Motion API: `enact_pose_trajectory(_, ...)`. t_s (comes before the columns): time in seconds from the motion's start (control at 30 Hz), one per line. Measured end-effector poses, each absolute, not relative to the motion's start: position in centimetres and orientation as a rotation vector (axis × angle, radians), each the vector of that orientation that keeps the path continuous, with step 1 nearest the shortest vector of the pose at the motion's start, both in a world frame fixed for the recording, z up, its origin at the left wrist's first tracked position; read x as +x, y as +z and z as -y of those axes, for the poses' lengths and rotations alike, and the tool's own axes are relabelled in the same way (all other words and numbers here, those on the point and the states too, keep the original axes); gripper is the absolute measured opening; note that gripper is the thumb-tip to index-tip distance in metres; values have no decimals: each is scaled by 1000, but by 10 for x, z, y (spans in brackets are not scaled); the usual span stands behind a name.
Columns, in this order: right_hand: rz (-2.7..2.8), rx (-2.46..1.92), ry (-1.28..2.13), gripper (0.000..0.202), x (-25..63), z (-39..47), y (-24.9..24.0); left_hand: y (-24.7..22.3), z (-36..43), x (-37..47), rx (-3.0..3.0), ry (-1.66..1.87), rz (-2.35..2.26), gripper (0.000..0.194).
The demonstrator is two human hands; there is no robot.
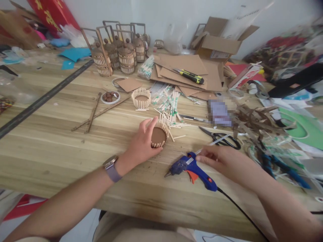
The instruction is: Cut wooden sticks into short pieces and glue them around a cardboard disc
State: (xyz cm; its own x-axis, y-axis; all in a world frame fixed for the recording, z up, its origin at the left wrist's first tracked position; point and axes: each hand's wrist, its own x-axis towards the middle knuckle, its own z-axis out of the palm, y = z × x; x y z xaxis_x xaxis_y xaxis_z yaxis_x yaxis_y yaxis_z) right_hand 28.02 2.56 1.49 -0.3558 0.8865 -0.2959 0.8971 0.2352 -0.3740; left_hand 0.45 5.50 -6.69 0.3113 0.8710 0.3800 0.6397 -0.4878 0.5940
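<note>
My left hand [141, 143], with a watch on the wrist, curves around the left side of a small round basket [159, 136]. Its thumb is at the near rim and its fingers at the far rim. The basket has a brown cardboard base with short wooden sticks standing around the edge; my hand hides part of it. To the right, a blue glue gun [190, 166] with an orange trigger lies on its side, nozzle pointing left. My right hand [214, 158] is closed at its rear, the fingertips pinching the clear glue stick [222, 139] that extends from it.
Loose wooden sticks [173, 104] and a second stick basket [141, 99] lie beyond. Black scissors [222, 137], a craft knife [193, 117] and pliers [275, 161] are to the right. Finished lantern-like baskets [126, 60], cardboard sheets [181, 67] and a utility knife [190, 76] stand or lie behind.
</note>
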Motion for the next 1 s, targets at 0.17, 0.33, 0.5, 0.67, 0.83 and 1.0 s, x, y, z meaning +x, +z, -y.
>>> enact_pose_trajectory(0.17, -2801, 1567, -391, 9, 254, -65, 5, -65, -56, 4, 2295, 978, -1322, 118)
enact_pose_trajectory(0.33, -2750, 1399, -465, 18, 238, -90, -13, -64, -55, 4, 2283, 966, -1337, 119)
enact_pose_trajectory(0.5, -2738, 1356, -447, 18, 243, -85, -16, -65, -55, 4, 2275, 977, -1310, 117)
enact_pose_trajectory(0.67, -2829, 1340, -445, 21, 242, -77, -4, -65, -56, 3, 2289, 979, -1303, 118)
enact_pose_trajectory(0.83, -2949, 1391, -851, 14, 231, -68, 12, -63, -57, 3, 2307, 969, -1272, 116)
enact_pose_trajectory(1.0, -2912, 1503, -1075, 9, 214, -59, 4, -66, -58, 3, 2287, 984, -1258, 114)
